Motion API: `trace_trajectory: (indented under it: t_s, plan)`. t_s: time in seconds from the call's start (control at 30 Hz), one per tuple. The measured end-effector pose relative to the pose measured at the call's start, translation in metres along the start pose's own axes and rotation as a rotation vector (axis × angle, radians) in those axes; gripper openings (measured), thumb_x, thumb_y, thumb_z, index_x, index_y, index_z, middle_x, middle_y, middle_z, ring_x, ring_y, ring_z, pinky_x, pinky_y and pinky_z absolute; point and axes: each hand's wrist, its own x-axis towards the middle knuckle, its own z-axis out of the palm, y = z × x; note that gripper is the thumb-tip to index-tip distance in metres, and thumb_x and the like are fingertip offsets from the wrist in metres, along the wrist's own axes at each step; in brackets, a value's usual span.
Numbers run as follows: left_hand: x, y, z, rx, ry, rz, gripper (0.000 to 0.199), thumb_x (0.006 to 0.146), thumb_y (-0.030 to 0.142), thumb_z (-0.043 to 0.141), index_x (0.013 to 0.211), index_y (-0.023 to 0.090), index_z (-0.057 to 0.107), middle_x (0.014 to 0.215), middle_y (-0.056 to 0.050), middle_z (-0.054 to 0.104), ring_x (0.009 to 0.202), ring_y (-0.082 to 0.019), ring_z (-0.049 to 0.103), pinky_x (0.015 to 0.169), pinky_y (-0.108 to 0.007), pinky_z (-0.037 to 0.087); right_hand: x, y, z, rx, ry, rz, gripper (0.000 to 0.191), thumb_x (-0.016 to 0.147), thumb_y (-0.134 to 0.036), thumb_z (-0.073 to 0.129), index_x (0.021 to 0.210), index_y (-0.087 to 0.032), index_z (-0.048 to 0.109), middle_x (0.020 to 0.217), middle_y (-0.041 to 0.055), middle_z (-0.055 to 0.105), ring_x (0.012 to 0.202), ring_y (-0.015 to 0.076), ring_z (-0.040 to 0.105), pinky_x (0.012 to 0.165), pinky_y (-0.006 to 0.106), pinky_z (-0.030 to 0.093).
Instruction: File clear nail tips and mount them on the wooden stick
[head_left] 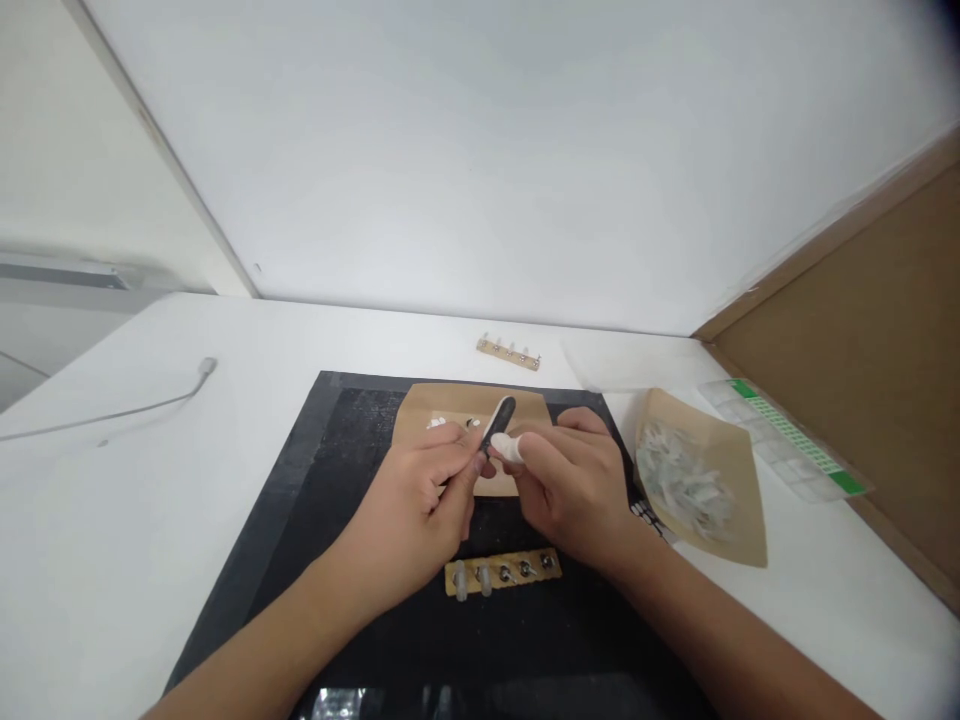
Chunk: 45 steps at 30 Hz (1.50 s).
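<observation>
My left hand point(424, 485) is closed on a slim dark file-like stick point(499, 420) with a pale edge, which points up and away. My right hand point(574, 480) is closed beside it, a white wrapping point(507, 447) showing at its fingertips against the stick. What else the right fingers pinch is too small to make out. Under both hands lies a brown paper tray point(420, 405) with small white pieces point(436, 424). Nearer to me, a tan strip point(517, 570) with several metal clips lies on the black mat point(360, 600); two clips bear translucent pieces.
On the right, a brown paper tray point(739, 500) holds many translucent pieces, beside a clear compartment box point(795, 440) with green labels. Another tan strip point(508, 352) lies behind the mat. A cable point(142, 408) crosses the white table's left side.
</observation>
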Motion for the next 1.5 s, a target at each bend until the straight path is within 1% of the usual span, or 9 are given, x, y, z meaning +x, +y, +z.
trace_trajectory:
  t_s: [0.13, 0.23, 0.3, 0.47, 0.57, 0.7, 1.03, 1.17, 1.5]
  plan:
    - [-0.002, 0.0, 0.001, -0.01, -0.015, -0.031, 0.038, 0.108, 0.025, 0.045, 0.074, 0.019, 0.062, 0.062, 0.003, 0.06, 0.059, -0.012, 0.06, 0.068, -0.026, 0.053, 0.001, 0.001, -0.001, -0.054, 0.073, 0.039, 0.036, 0.092, -0.011, 0.061, 0.067, -0.021, 0.038, 0.054, -0.0068, 0.052, 0.049, 0.0095, 0.039, 0.064, 0.033, 0.028]
    - [-0.002, -0.001, 0.001, 0.002, -0.034, -0.051, 0.032, 0.107, 0.026, 0.046, 0.081, 0.019, 0.065, 0.057, 0.004, 0.057, 0.055, -0.013, 0.058, 0.063, -0.026, 0.051, 0.001, 0.001, 0.0, -0.002, -0.011, 0.002, 0.031, 0.092, -0.008, 0.056, 0.068, -0.021, 0.041, 0.056, -0.0062, 0.053, 0.05, 0.0102, 0.04, 0.065, 0.032, 0.028]
    - [-0.002, -0.002, 0.002, 0.006, -0.038, -0.053, 0.032, 0.107, 0.026, 0.045, 0.083, 0.019, 0.065, 0.056, 0.004, 0.056, 0.056, -0.013, 0.059, 0.063, -0.025, 0.051, 0.002, 0.0, 0.0, -0.002, 0.007, 0.031, 0.033, 0.092, -0.008, 0.057, 0.067, -0.021, 0.04, 0.055, -0.0067, 0.05, 0.05, 0.0101, 0.038, 0.064, 0.031, 0.028]
    - [-0.002, -0.002, 0.002, 0.009, -0.027, -0.01, 0.039, 0.108, 0.025, 0.045, 0.073, 0.018, 0.062, 0.061, 0.002, 0.059, 0.062, -0.013, 0.06, 0.067, -0.027, 0.05, 0.001, -0.001, -0.001, 0.048, -0.052, 0.018, 0.03, 0.092, -0.007, 0.053, 0.068, -0.021, 0.041, 0.057, -0.006, 0.051, 0.051, 0.0107, 0.038, 0.065, 0.031, 0.028]
    - [-0.002, -0.002, 0.003, -0.003, -0.032, -0.004, 0.045, 0.108, 0.024, 0.045, 0.064, 0.018, 0.056, 0.063, 0.001, 0.059, 0.064, -0.013, 0.059, 0.067, -0.027, 0.048, 0.001, 0.0, -0.003, -0.001, 0.018, 0.078, 0.033, 0.093, -0.009, 0.057, 0.067, -0.021, 0.04, 0.054, -0.0069, 0.05, 0.049, 0.0102, 0.035, 0.065, 0.031, 0.028]
    - [-0.001, -0.002, 0.005, -0.034, -0.043, -0.006, 0.044, 0.108, 0.023, 0.045, 0.066, 0.019, 0.058, 0.059, 0.002, 0.058, 0.065, -0.014, 0.059, 0.068, -0.027, 0.048, 0.001, 0.0, -0.007, 0.054, -0.054, 0.03, 0.032, 0.094, -0.006, 0.051, 0.067, -0.02, 0.042, 0.057, -0.0058, 0.054, 0.051, 0.0101, 0.039, 0.064, 0.032, 0.027]
    - [-0.003, -0.003, 0.003, -0.01, -0.035, 0.021, 0.047, 0.107, 0.023, 0.046, 0.062, 0.018, 0.056, 0.069, 0.0, 0.06, 0.065, -0.012, 0.058, 0.068, -0.027, 0.048, 0.002, 0.001, -0.012, -0.006, 0.002, 0.047, 0.031, 0.093, -0.007, 0.056, 0.068, -0.021, 0.044, 0.056, -0.0066, 0.055, 0.05, 0.0097, 0.037, 0.064, 0.031, 0.027]
    - [-0.002, -0.003, 0.002, 0.009, -0.056, 0.023, 0.05, 0.108, 0.024, 0.045, 0.059, 0.017, 0.055, 0.07, -0.001, 0.059, 0.069, -0.012, 0.059, 0.068, -0.026, 0.047, 0.001, 0.0, -0.012, 0.022, -0.073, 0.017, 0.032, 0.094, -0.007, 0.054, 0.067, -0.02, 0.042, 0.058, -0.006, 0.057, 0.05, 0.0096, 0.039, 0.064, 0.031, 0.027]
    - [-0.002, -0.002, 0.0, -0.013, -0.095, -0.012, 0.051, 0.109, 0.025, 0.043, 0.06, 0.018, 0.055, 0.068, 0.0, 0.06, 0.068, -0.013, 0.059, 0.07, -0.027, 0.048, 0.0, 0.0, -0.007, 0.006, 0.022, 0.081, 0.032, 0.093, -0.008, 0.057, 0.066, -0.021, 0.046, 0.053, -0.0067, 0.05, 0.049, 0.0107, 0.039, 0.065, 0.032, 0.027]
